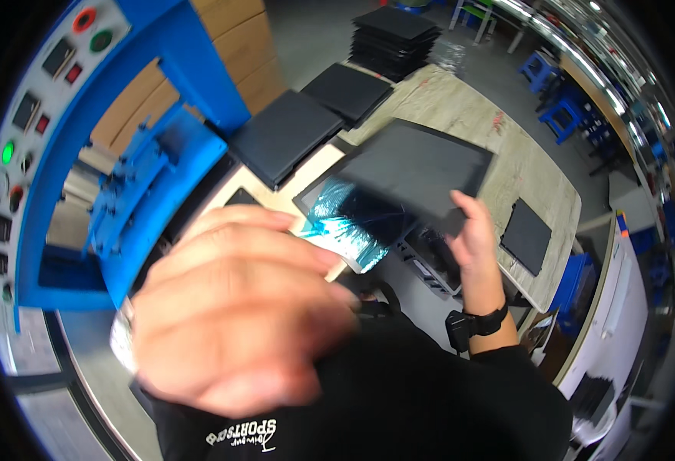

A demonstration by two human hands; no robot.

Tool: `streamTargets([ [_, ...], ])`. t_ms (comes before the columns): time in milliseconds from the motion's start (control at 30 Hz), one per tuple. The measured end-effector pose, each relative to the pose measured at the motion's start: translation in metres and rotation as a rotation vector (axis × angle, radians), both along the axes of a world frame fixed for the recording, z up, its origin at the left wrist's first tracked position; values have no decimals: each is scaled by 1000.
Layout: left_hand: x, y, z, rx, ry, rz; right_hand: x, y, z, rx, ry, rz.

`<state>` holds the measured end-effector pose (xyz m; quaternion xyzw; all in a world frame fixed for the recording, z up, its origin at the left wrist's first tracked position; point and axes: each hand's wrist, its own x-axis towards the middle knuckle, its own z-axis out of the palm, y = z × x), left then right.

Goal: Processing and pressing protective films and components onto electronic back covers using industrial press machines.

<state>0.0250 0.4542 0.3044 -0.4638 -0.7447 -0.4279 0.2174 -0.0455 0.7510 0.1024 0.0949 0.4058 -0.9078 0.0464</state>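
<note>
A thin black panel [422,161] is held above the table [537,169], its edge gripped by the right hand [476,234]; light, stiff handling is likely, best by the edges; the left hand [226,307] is blurred, half-curled; whether shiny film [353,242] is pinched cannot be told.

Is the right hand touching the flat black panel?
Touching. The head view shows the right hand gripping the black panel at its right edge, with the thumb overlapping the dark face.

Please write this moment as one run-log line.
right hand: holds black rectangular flat panel | left hand: blurred, near shiny bluish film, grip unclear
</note>
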Motion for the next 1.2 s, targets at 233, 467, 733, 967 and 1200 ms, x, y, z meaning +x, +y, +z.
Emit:
streamTargets([
  [233,41,55,62,-195,-384,285,-23,72,-46,21,-47,-293],
  [467,110,2,48,-102,-406,179,-39,55,-31,-17,-92,-242],
  [733,49,2,33,80,-431,123,-149,13,-27,-25,-146,24],
  [967,-14,17,15,205,-443,150,-335,-32,-110,104,-70,184],
  [1200,-31,31,-1,327,-493,253,-446,-95,-184,-29,-254,271],
])
